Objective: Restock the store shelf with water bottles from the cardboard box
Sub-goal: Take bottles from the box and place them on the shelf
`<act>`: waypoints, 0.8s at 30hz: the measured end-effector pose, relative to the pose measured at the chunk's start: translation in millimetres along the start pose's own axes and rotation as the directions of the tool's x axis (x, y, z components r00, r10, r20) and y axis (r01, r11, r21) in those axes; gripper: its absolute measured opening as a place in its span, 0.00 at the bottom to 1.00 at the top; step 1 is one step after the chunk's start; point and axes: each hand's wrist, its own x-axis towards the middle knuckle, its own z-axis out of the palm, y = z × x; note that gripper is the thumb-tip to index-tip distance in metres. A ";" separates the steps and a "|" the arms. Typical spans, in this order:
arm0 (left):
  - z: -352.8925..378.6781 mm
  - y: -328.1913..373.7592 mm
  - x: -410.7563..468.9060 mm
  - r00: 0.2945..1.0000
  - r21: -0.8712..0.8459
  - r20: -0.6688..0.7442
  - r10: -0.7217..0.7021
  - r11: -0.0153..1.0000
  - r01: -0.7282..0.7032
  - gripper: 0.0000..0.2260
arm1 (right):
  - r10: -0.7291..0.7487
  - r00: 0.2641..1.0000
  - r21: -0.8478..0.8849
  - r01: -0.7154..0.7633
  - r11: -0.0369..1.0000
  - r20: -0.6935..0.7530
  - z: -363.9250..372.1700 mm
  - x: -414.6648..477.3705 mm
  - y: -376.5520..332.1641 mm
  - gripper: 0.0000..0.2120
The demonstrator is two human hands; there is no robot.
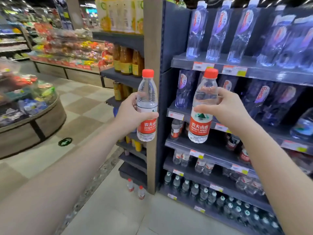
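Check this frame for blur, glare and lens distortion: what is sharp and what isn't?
Head view: left bottle and right bottle, gripped by left hand and right hand, are sharp, labels readable; round display bin at far left and tall blue bottles upper right are blurred; wide-angle distortion stretches both forearms toward the lower corners.

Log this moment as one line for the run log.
left hand: grips left bottle, cap up | right hand: grips right bottle, cap up | shelf: neither bottle placed yet
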 end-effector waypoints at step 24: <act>114.9 -132.2 125.8 0.952 -0.069 0.305 0.042 0.997 -0.022 0.33 | 0.286 0.948 0.002 -0.289 0.957 -0.137 40.0 59.0 154.4 0.26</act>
